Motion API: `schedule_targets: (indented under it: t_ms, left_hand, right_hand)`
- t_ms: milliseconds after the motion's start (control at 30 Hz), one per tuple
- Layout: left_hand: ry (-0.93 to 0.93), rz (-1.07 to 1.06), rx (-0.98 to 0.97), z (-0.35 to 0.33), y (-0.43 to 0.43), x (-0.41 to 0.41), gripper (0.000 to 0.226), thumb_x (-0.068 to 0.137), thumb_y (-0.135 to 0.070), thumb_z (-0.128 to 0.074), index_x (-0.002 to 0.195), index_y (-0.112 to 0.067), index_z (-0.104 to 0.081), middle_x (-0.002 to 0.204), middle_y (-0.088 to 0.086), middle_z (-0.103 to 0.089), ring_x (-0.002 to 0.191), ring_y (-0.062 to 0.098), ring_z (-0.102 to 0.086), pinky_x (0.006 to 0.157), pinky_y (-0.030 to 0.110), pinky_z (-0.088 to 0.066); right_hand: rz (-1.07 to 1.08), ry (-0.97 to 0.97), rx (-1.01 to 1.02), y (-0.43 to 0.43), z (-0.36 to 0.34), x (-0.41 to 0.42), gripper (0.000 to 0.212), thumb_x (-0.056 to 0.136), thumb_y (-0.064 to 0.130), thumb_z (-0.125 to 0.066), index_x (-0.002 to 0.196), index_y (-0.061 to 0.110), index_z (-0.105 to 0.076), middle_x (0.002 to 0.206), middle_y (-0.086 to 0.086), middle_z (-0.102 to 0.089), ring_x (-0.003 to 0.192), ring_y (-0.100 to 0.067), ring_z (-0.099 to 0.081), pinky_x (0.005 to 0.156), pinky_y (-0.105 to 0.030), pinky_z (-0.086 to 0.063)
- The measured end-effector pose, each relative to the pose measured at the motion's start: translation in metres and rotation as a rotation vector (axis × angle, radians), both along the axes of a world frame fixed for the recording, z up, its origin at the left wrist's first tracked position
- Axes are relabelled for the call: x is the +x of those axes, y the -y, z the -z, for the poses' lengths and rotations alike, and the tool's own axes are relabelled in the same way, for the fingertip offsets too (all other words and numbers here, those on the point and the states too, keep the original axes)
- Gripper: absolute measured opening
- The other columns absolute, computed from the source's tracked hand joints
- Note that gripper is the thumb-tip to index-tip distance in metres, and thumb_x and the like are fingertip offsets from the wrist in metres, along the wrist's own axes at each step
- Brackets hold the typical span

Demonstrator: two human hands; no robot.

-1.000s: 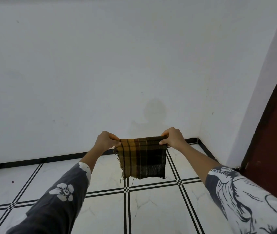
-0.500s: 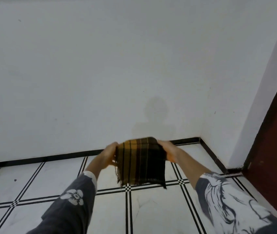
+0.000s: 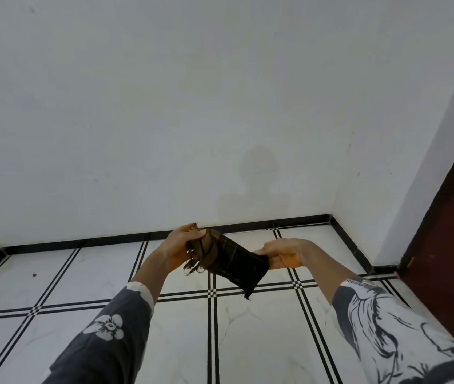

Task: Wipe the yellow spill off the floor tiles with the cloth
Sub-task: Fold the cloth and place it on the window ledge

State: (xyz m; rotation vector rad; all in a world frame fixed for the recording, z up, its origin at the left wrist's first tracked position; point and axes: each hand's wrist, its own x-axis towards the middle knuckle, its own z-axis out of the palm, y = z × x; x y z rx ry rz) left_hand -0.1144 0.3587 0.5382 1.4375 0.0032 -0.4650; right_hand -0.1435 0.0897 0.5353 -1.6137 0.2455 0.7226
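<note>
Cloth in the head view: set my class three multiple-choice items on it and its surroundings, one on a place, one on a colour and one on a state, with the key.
1. Where is the cloth?
A. Lying on a table
B. In the air between the left hand and the right hand
C. Hung on a hook

2. What colour are the lines between the floor tiles?
A. Black
B. Red
C. Green

3. How is the cloth?
A. Spread out flat
B. Gathered into a narrow band
C. Torn into two pieces

Key:
1 B: each hand grips one end of it, above the floor.
2 A: black lines cross the white tiles.
3 B: it runs as one slim strip from hand to hand, with frayed threads at the left end.
</note>
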Motion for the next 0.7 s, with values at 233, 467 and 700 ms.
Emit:
schedule_targets:
  t_ms: [233, 467, 700]
  left_hand:
    - [-0.026, -0.066, -0.099, -0.010, -0.005, 0.004, 0.033, 0.083, -0.010, -0.066, 0.114, -0.007, -0.055, 0.096, 0.010, -0.062, 0.087, 0.019, -0.061, 0.074, 0.029, -0.052]
    - [0.023, -0.169, 0.084, -0.011, -0.006, 0.000, 0.059, 0.085, -0.004, -0.065, 0.135, -0.022, -0.039, 0.119, 0.019, -0.054, 0.102, 0.028, -0.058, 0.076, 0.037, -0.051]
    - [0.074, -0.174, 0.138, -0.011, -0.006, -0.002, 0.024, 0.084, -0.002, -0.064, 0.108, -0.008, -0.066, 0.101, 0.012, -0.065, 0.099, 0.026, -0.059, 0.071, 0.029, -0.050]
  right_hand:
    - [0.113, 0.117, 0.195, -0.006, 0.007, 0.004, 0.072, 0.083, 0.008, -0.067, 0.141, 0.023, -0.027, 0.129, -0.019, -0.051, 0.114, -0.033, -0.055, 0.087, -0.045, -0.049]
    - [0.337, 0.348, -0.109, -0.010, -0.001, 0.009, 0.075, 0.077, -0.002, -0.071, 0.139, 0.014, -0.032, 0.129, -0.021, -0.048, 0.103, -0.033, -0.059, 0.073, -0.038, -0.054]
    - [0.275, 0.491, -0.149, -0.016, -0.016, 0.018, 0.022, 0.094, 0.012, -0.051, 0.112, 0.012, -0.064, 0.117, -0.009, -0.060, 0.109, -0.026, -0.055, 0.078, -0.033, -0.050]
